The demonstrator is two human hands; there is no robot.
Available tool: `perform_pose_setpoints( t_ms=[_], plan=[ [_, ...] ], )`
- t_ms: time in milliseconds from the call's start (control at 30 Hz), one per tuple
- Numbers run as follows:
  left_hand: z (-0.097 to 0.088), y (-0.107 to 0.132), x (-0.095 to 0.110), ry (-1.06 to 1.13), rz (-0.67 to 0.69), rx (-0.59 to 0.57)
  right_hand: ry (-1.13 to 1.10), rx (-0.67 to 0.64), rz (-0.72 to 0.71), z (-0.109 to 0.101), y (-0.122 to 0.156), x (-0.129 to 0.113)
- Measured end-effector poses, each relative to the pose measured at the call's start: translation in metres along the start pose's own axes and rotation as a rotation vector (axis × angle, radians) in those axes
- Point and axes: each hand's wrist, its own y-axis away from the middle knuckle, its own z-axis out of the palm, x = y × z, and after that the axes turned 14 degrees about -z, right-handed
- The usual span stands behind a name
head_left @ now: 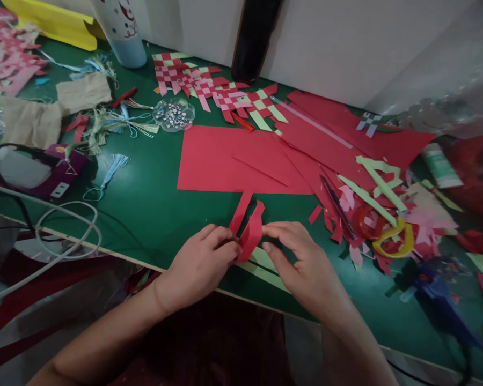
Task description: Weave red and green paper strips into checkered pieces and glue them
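A red paper strip (251, 236) stands bent up in a loop at the table's front edge. My left hand (205, 254) is closed in a pinch on the strip's lower left, and a straight red end (241, 210) sticks out beyond its fingers. To the right of the loop, my right hand (300, 257) has thumb and index finger apart; its index fingertip is at or very near the paper. Light green paper strips (268, 266) lie under and between the hands. Just beyond them rests a large red paper sheet (213, 161).
Scissors with a yellow handle (398, 241) and a dark pen (338, 206) lie among scraps at right, near a blue glue gun (443, 295). Woven paper pieces (221, 94), a dish of beads (174, 114) and a bottle (124, 43) stand farther back. A white cable (64, 257) loops at left.
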Motion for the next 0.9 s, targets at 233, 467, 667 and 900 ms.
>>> perform_pose_setpoints(
  t_ms=[233,467,667,900],
  plan=[
    [-0.001,0.000,0.000,0.031,0.014,-0.010,0.091,0.079,0.071,0.007,-0.018,0.017],
    [0.002,0.001,-0.002,-0.012,0.024,0.002,-0.094,0.080,0.141,0.005,-0.020,-0.001],
    [0.002,-0.002,-0.004,0.026,0.071,-0.020,-0.249,0.052,0.155,-0.010,0.008,-0.010],
    [0.002,-0.002,-0.002,0.062,0.074,0.013,0.185,-0.109,-0.013,-0.004,0.042,0.009]
  ],
)
